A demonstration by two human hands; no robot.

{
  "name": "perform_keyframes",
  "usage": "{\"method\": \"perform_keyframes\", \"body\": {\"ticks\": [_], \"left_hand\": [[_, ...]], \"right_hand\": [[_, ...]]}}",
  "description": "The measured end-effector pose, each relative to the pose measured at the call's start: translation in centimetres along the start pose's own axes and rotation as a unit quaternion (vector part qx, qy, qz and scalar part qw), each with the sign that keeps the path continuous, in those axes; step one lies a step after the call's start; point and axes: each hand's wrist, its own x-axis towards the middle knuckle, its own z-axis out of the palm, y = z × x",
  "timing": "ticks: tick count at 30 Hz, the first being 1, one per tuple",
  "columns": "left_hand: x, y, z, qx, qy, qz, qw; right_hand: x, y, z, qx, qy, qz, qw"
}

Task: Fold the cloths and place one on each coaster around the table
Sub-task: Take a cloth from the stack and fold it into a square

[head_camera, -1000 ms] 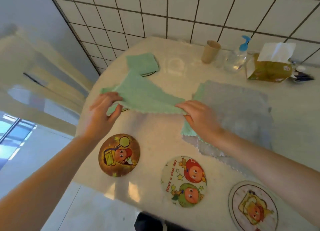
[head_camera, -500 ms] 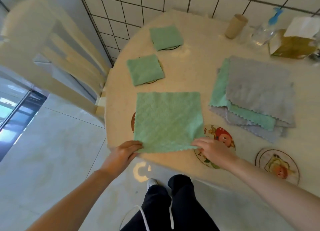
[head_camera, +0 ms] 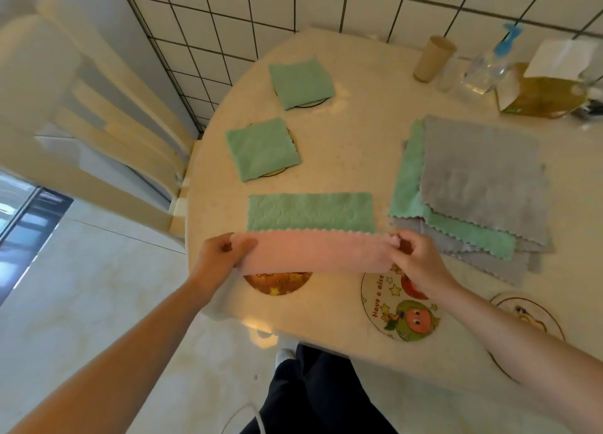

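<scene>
Green cloth [head_camera: 310, 212] lies near the bench's [head_camera: 359, 159] near edge, half folded: your left hand [head_camera: 222, 254] and right hand [head_camera: 414, 257] pinch its near corners in their fingers, pink underside up. Next, I judge, carry that edge far, onto the opposite edge.

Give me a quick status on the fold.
Left hand and right hand pinch near corners of green cloth, pink underside up. Half-fold underway. Nothing blocking.

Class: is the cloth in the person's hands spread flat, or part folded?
Part folded: both hands turn the cloth's near edge over, pink underside up, green half flat.
</scene>
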Motion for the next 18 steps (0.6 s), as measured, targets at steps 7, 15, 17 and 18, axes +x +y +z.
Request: {"method": "perform_keyframes", "body": {"ticks": [7,15,17,18], "left_hand": [[6.6,1.8,2.4,-0.012,0.101,-0.064,0.993],[10.4,2.7,3.3,0.123,0.142,-0.09,0.978],[10.7,2.4,3.1,0.117,0.143,-0.092,0.978],[10.8,2.3,3.1,0.119,0.142,-0.091,0.978]], "right_hand": [[8.5,-0.6,0.3,0.126,0.029,0.147,0.981],[12.7,-0.1,0.9,0.069,0.004,0.19,0.979],[13.1,-0.1,0.8,0.064,0.001,0.186,0.98],[13.2,-0.1,0.8,0.062,-0.002,0.187,0.98]]}}
